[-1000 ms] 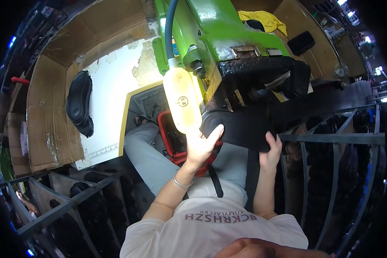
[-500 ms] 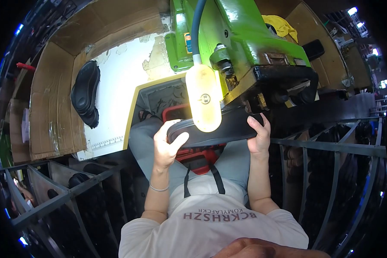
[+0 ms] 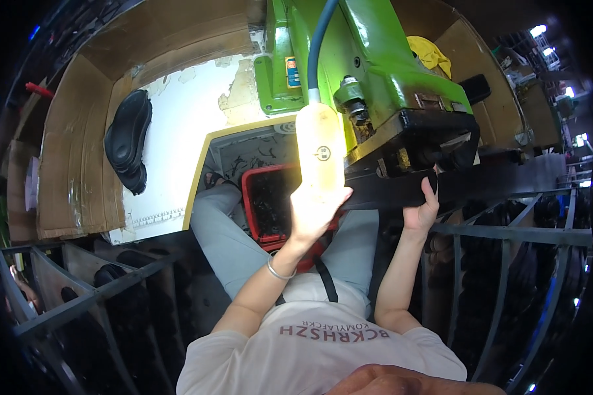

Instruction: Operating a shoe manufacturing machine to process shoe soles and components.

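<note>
A long black piece that looks like a shoe (image 3: 385, 192) is held level between my two hands, beneath the head of a green machine (image 3: 402, 66). My left hand (image 3: 317, 209) grips its left end, with the fingers partly behind a glowing lamp (image 3: 320, 145) on a blue flexible neck. At the other end my right hand (image 3: 423, 205) is closed round it, thumb up, just below the machine's black working head (image 3: 428, 131). The far side of the piece and some fingertips are hidden. Another black shoe (image 3: 128, 141) lies on the white table (image 3: 168, 151) to the left.
Cardboard walls (image 3: 79, 151) surround the table. Below the yellow-edged cutout, a red bin (image 3: 247, 197) with dark scraps stands between my legs. Metal racks (image 3: 112, 289) with dark shoes flank me; the right rack (image 3: 514, 234) is close to my right arm. A yellow cloth (image 3: 431, 54) lies behind the machine.
Both hands and the black shoe have moved right, under the machine head. My left hand has come behind the lamp's lower end, and more of the red bin shows.
</note>
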Demonstrator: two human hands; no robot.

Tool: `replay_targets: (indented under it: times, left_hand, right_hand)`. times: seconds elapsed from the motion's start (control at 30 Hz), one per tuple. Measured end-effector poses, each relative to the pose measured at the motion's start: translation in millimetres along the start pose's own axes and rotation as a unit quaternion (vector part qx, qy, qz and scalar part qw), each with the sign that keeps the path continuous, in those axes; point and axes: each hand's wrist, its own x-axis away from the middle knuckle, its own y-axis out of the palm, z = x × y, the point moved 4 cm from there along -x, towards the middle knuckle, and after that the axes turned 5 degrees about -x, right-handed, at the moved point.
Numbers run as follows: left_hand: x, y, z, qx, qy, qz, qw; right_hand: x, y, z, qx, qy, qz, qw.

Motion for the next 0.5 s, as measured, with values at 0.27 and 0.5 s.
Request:
replay_targets:
  times: [0.27,0.5]
  left_hand:
    - [7,-54,37,-0.061,-0.009,0.003,0.998]
    - [25,-80,28,-0.071,-0.014,0.029,0.997]
  right_hand:
    - [13,38,39,0.091,0.023,0.001,0.996]
    - [19,27,49,0.102,0.038,0.006,0.994]
